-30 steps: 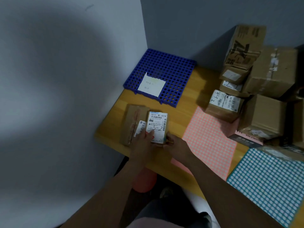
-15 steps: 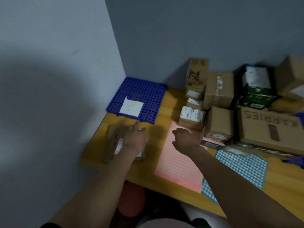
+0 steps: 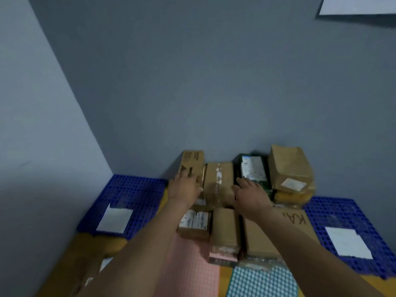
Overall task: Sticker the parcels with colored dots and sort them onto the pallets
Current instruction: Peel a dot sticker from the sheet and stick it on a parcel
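Note:
A pile of brown parcels stands against the back wall. In its middle lies a taped brown parcel [image 3: 218, 179]. My left hand [image 3: 184, 188] reaches to its left side with straight fingers, touching there and against an upright printed carton [image 3: 191, 163]. My right hand [image 3: 250, 195] lies at the parcel's right side, fingers spread and extended. A pink dot-sticker sheet [image 3: 188, 264] and a teal one [image 3: 261, 284] lie on the table in front. One blue pallet [image 3: 132, 189] with a white paper [image 3: 114, 219] sits at the left, another blue pallet [image 3: 342, 211] with a paper [image 3: 348, 243] at the right.
Around the hands lie a white-labelled small box [image 3: 194, 224], a narrow brown box [image 3: 225, 230], a flat carton lettered "KA" [image 3: 278, 234], a green box [image 3: 252, 170] and a brown bag parcel [image 3: 289, 168]. Blurred parcels [image 3: 85, 273] sit at the wooden table's front left.
Both hands left the small parcels at the table's front left and reached forward to the pile at the back wall. The view swung right and up.

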